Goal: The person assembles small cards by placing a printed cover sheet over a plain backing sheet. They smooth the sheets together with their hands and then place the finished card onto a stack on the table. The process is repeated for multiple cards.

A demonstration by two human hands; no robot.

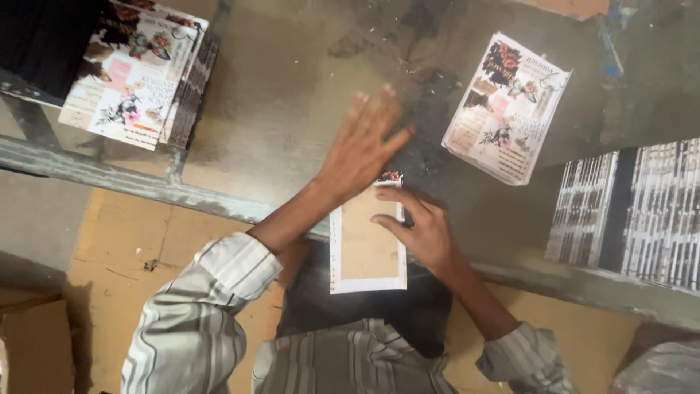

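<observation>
The left hand (362, 149) lies flat over the worn grey worktable (284, 109), fingers spread and released, gripping nothing; its heel sits just beside the top edge of a small booklet cover (367, 244). That cover lies inner side up, brown board framed by a white border, with a strip of printed floral paper showing at its top edge, and it overhangs the near edge of the table above the person's dark lap. The right hand (419, 226) holds the cover at its right edge, thumb and index finger pinched across the upper right corner, the other fingers curled behind.

To the upper right, well apart, a loose floral printed sheet (507, 106) rests tilted on the table. At far right stand 2 rows of packed booklet spines (631, 211). At upper left a stack of floral printed covers (138, 73) sits on the table's corner. A brown cardboard box (36, 343) shows at lower left. Nothing lies between the hands and the cover.
</observation>
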